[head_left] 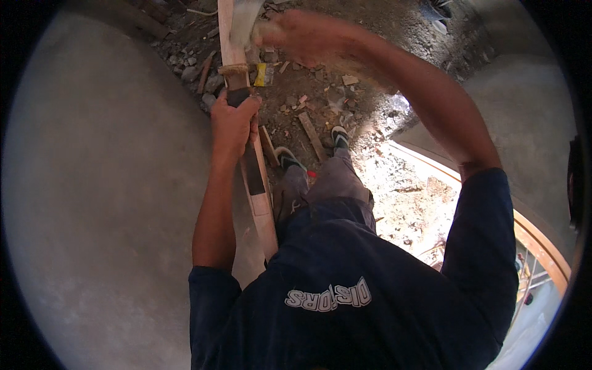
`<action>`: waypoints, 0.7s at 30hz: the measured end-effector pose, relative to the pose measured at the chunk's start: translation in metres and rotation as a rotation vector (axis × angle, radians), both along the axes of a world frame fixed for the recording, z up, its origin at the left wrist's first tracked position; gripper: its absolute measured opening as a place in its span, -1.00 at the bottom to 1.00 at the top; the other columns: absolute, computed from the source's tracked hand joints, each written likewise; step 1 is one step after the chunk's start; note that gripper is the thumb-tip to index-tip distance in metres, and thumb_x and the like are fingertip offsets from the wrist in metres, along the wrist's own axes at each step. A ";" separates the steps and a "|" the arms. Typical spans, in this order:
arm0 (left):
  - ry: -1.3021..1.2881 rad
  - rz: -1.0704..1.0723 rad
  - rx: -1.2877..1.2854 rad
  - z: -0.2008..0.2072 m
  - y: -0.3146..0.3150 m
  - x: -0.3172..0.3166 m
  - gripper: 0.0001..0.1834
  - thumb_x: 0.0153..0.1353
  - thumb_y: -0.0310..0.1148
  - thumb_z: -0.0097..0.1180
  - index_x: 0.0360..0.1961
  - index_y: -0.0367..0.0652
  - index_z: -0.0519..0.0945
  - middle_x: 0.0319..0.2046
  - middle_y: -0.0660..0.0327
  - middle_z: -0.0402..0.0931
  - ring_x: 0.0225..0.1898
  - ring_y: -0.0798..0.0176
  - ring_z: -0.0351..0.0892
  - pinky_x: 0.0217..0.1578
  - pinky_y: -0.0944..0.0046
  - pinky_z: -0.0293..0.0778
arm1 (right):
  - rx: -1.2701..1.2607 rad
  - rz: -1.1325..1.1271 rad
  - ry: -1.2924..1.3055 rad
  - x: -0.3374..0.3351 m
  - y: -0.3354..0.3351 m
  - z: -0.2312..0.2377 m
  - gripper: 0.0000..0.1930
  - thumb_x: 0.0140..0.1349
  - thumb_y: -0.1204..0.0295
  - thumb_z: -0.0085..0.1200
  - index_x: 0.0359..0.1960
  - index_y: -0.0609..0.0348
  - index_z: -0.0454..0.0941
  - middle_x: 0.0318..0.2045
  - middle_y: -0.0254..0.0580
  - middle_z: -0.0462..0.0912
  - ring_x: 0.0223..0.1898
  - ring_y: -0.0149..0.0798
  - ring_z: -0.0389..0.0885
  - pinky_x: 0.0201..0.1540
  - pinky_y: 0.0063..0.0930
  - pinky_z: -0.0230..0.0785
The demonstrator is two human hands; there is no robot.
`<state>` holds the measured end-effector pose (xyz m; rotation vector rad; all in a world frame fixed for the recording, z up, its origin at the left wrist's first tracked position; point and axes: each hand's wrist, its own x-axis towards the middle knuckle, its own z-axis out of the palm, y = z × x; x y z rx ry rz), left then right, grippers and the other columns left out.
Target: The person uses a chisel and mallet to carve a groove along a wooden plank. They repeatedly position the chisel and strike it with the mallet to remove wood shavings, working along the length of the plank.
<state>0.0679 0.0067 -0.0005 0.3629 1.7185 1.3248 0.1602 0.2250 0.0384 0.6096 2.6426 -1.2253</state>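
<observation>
A long wooden beam (264, 225) runs upright from my waist to the top edge. My left hand (231, 126) is wrapped round its middle, thumb and fingers closed over a dark section (251, 172) of its face. Just above that hand, a narrow brown strip (233, 69) crosses the beam. My right hand (296, 37) is raised at the beam's upper part and smeared by motion. It appears closed on a pale, flat-bladed tool (245, 21), also blurred, which overlaps the beam there. The tool's exact kind cannot be made out.
A smooth grey wall (111, 185) rises close on the left. Rubble (191, 65) and loose wood scraps (313, 135) litter the dirt floor around my sandalled feet. A yellow packet (264, 74) lies beyond my left hand. At the right runs a wooden frame edge (536, 243), with bright sunlit ground beside it.
</observation>
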 end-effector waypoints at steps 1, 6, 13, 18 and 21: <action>-0.011 0.000 0.021 0.001 -0.001 0.000 -0.72 0.13 -0.42 0.22 -0.13 -0.24 0.51 -0.59 0.28 0.45 -0.76 0.44 0.31 -0.78 0.35 0.23 | -0.025 -0.095 0.066 0.002 0.003 0.007 -0.52 0.44 0.04 -0.10 0.00 0.24 0.58 -0.47 -0.04 0.61 -0.57 -0.25 0.62 -0.54 -0.33 0.49; 0.026 -0.014 0.116 0.015 0.004 0.000 -0.72 0.14 -0.42 0.23 -0.13 -0.24 0.52 -0.60 0.31 0.43 -0.76 0.46 0.32 -0.78 0.36 0.23 | -0.107 -0.187 0.293 0.003 0.022 0.029 -0.49 0.42 0.01 -0.04 -0.29 0.35 0.56 -0.51 -0.31 0.48 -0.44 -0.37 0.43 -0.43 -0.32 0.33; 0.076 -0.010 0.166 0.023 0.017 -0.008 -0.75 0.16 -0.41 0.24 -0.17 -0.27 0.52 -0.63 0.31 0.42 -0.75 0.47 0.34 -0.77 0.35 0.25 | -0.148 -0.185 0.344 0.010 0.018 0.039 -0.47 0.43 0.00 -0.04 -0.31 0.37 0.54 -0.55 -0.32 0.47 -0.46 -0.36 0.43 -0.41 -0.30 0.33; 0.073 -0.007 0.169 0.015 0.009 -0.003 -0.74 0.15 -0.41 0.27 -0.17 -0.23 0.53 -0.59 0.30 0.46 -0.74 0.46 0.34 -0.80 0.35 0.22 | -0.086 -0.194 0.289 0.015 0.013 0.041 -0.48 0.43 0.01 -0.04 -0.22 0.38 0.55 -0.46 -0.22 0.55 -0.38 -0.35 0.49 -0.33 -0.28 0.37; 0.057 -0.012 0.169 0.016 0.006 -0.002 -0.75 0.15 -0.41 0.27 -0.17 -0.23 0.52 -0.59 0.29 0.46 -0.74 0.46 0.34 -0.79 0.35 0.23 | -0.007 -0.187 0.336 0.017 0.013 0.031 -0.48 0.43 0.02 -0.04 -0.14 0.38 0.55 -0.36 -0.15 0.59 -0.31 -0.32 0.53 -0.26 -0.27 0.40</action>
